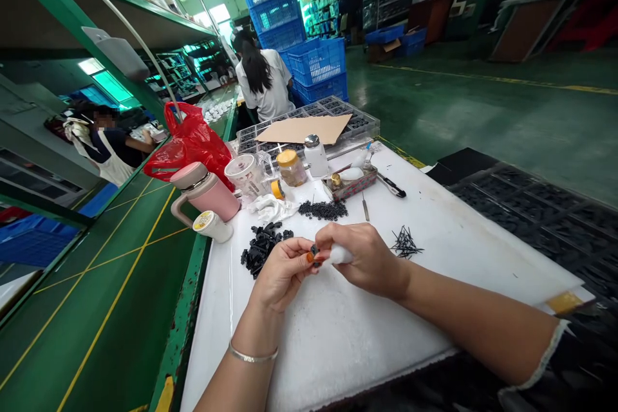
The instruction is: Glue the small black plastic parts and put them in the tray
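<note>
My left hand [284, 273] pinches a small black part [315, 250] between thumb and fingertips, mostly hidden by the fingers. Closed around a small white squeeze bottle [342, 254], my right hand [371, 259] holds it with its end close by that part; whether they touch I cannot tell. Just behind my left hand lies a heap of black plastic pieces [263, 246]. Farther back is a pile of tiny black rings [322, 209]. To the right of my right hand, thin black pins [407, 242] lie in a loose bunch.
The white tabletop [338, 347] carries a pink mug [205, 190], a white tub [212, 225], a yellow-lidded jar [291, 167], a pump bottle [315, 156] and a knife [391, 185]. A green conveyor [111, 283] runs along the left. A person [265, 80] sits ahead beside blue crates [318, 64].
</note>
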### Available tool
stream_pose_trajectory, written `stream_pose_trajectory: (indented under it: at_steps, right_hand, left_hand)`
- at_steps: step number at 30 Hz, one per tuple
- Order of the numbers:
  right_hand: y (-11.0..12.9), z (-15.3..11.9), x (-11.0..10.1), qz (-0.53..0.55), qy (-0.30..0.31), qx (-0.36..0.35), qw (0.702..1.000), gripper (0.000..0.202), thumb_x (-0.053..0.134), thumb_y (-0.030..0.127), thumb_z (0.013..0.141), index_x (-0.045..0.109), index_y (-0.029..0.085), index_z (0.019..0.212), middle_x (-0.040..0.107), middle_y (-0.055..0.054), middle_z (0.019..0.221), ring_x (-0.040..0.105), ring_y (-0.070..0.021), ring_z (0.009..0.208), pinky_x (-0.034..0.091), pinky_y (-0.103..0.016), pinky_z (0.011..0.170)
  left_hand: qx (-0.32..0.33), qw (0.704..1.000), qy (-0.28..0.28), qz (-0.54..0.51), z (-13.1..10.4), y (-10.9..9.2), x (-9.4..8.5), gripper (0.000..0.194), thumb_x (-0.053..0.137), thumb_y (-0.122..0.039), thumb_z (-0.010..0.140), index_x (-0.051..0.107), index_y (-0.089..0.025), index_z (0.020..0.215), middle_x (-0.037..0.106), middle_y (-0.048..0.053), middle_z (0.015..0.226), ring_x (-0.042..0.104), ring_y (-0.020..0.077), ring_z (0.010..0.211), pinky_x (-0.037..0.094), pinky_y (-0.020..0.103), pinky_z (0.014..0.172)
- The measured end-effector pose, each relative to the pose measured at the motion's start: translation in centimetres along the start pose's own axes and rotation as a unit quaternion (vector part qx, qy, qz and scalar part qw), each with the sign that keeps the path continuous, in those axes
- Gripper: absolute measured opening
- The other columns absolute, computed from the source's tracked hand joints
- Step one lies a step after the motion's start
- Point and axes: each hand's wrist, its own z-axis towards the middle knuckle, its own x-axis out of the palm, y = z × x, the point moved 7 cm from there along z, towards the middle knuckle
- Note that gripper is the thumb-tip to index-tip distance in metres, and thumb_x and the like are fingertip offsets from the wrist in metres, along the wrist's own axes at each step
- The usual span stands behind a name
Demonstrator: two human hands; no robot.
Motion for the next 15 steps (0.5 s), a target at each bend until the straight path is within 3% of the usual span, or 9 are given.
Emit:
stream_pose_trajectory:
  at_steps: [8,15]
  right_hand:
    - [-3.0,0.3,0.0,0.078,0.022,0.154,0.985,0.018,0.065,0.035,0.084,0.057,0.019,0.086,0.063,0.002,0.076,0.057,-0.0109,0.067,0.044,-0.021,0.065]
    - [-5.5,-0.2,-1.1,0.129,0.02,0.295,0.946,0.028,0.066,0.043,0.083,0.052,0.021,0.092,0.061,0.003,0.064,0.058,-0.0116,0.052,0.043,-0.02,0.044]
  left_hand:
    - [0.023,0.999,-0.024,-0.001,-0.3,-0.9,0.1,0.024,0.086,-0.023,0.061,0.069,-0.011,0.074,0.067,0.006,0.08,0.058,0.009,0.066,0.044,0.015,0.055]
    - [0.038,0.996,-0.063,0.046,-0.5,-1.7,-0.8,0.026,0.081,-0.024,0.066,0.059,-0.014,0.075,0.069,0.008,0.075,0.057,0.0105,0.062,0.037,0.015,0.049]
